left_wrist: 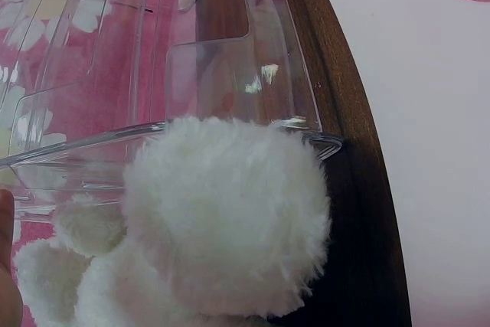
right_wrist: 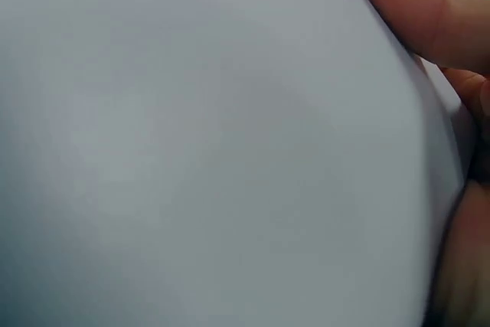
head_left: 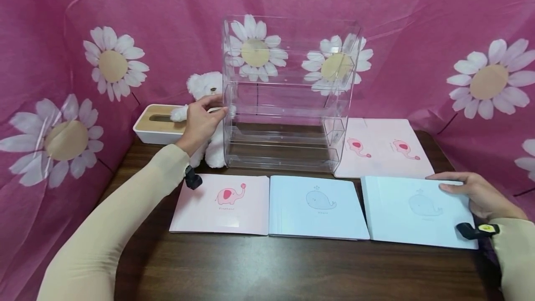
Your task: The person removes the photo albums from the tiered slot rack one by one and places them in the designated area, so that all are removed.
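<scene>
A clear acrylic tiered rack (head_left: 284, 159) stands upright on the table. My left hand (head_left: 202, 123) holds its left side wall, thumb and fingers at the edge; only a finger (left_wrist: 8, 266) shows in the left wrist view. Just below that hand is a white plush bear (head_left: 215, 147), whose fur (left_wrist: 230, 212) fills much of the left wrist view. At the far right my right hand (head_left: 480, 194) grips a light-blue whale booklet (head_left: 397, 217) by its right side, thumb on the cover. That booklet's pale surface (right_wrist: 214, 151) nearly fills the right wrist view, blurred.
A second whale booklet (head_left: 292, 217) and a pink elephant booklet (head_left: 196, 217) lie in a row to its left. Behind the row is a pink sheet (head_left: 380, 164) with elephants. A white tissue box (head_left: 156, 138) with wooden lid sits back left; a flowered curtain surrounds the table.
</scene>
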Demonstrator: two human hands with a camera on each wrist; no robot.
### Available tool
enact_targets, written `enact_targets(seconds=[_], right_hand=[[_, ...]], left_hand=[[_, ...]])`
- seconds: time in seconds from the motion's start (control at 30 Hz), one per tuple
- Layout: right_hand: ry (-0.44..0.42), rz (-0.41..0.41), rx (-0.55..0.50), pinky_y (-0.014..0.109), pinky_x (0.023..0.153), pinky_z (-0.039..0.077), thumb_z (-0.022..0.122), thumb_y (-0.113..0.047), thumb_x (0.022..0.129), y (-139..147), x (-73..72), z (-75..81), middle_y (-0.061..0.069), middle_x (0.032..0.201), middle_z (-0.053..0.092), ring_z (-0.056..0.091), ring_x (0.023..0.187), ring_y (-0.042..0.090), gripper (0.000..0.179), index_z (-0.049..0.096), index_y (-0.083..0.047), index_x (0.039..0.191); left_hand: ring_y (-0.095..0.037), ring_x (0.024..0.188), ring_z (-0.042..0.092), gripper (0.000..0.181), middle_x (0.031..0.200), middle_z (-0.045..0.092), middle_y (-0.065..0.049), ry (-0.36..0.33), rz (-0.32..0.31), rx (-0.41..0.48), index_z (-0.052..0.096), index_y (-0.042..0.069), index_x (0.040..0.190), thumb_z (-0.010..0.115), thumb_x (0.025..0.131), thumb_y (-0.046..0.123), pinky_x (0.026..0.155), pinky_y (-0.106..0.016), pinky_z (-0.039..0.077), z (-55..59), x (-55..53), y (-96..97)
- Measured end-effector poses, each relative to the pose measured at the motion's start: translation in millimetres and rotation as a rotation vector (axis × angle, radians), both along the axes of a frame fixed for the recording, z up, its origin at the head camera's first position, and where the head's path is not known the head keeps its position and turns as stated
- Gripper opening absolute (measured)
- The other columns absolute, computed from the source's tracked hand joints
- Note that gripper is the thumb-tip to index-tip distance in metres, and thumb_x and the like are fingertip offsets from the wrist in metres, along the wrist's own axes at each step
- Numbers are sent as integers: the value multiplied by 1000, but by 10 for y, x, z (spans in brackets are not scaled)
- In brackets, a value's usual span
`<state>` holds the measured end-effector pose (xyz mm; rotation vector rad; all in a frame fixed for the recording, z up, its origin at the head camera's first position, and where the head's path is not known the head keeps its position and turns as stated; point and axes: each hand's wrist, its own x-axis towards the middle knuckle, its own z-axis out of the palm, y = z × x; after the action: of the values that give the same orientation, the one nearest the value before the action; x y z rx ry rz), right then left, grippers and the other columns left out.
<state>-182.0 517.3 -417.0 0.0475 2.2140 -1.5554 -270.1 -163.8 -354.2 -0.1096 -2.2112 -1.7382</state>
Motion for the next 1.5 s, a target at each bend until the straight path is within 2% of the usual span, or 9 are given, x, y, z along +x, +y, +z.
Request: enact_targets(seconds=[0.17,0.47,0.6,0.67,0.73,0.87,1.03,1.4,1.5], right_hand=[[7,10,197,31,74,64,60,-13,100,-68,-44,-42,-19,101,76,75,87,12,29,75,-25,122],[16,-9,353,26,72,57,63,-25,100,-167,-91,-133,-32,96,66,67,86,5,25,75,-27,121],[41,-23,441,36,83,48,63,-36,99,-193,-101,-165,-37,99,53,55,95,1,35,71,-20,129],[60,-25,468,47,91,41,63,-38,98,-204,-105,-186,-27,107,57,50,104,8,41,70,-15,130],[67,-39,479,59,96,34,64,-39,97,-219,-108,-208,-4,125,63,46,115,23,43,69,-12,130],[67,-56,491,74,103,21,67,-41,96,-246,-120,-245,37,155,31,28,133,52,48,68,-7,129],[78,-84,545,75,105,19,74,-44,90,-289,-108,-243,41,156,25,22,138,56,55,68,-3,127],[180,-49,767,50,84,34,78,-35,86,-392,-72,-157,41,139,45,43,113,48,48,72,-2,120],[196,-36,800,53,84,36,80,-32,84,-386,-73,-158,42,138,47,46,112,49,46,73,-4,119]], left_hand=[[-12,107,68,42,127,70,-20,-6,1,2,67,2,131,73,89,6,93,-17,58,19,-5,13],[-13,107,69,42,126,70,-19,-7,9,-5,68,3,130,74,88,7,89,-14,57,35,-7,11],[-13,107,69,42,126,71,-19,-10,20,-10,68,3,130,74,88,7,88,-13,57,25,-6,-4],[-14,108,69,42,126,71,-19,-15,20,-14,68,4,130,74,89,7,89,-14,57,16,-7,-11],[-14,109,69,42,127,71,-18,-19,17,-13,68,4,130,74,89,8,90,-14,57,7,-9,-16],[-15,111,68,42,128,70,-18,-19,16,-10,68,3,130,74,89,8,92,-16,58,-10,-6,-24],[-17,111,69,42,127,70,-18,-29,22,-21,67,4,131,74,89,8,91,-16,58,-23,7,-26],[-19,113,69,42,126,71,-19,-18,9,-20,67,5,131,74,90,8,94,-19,58,-18,35,-11],[-19,114,69,42,128,70,-19,-8,4,-15,67,3,131,73,90,8,95,-20,58,-23,38,-16]])
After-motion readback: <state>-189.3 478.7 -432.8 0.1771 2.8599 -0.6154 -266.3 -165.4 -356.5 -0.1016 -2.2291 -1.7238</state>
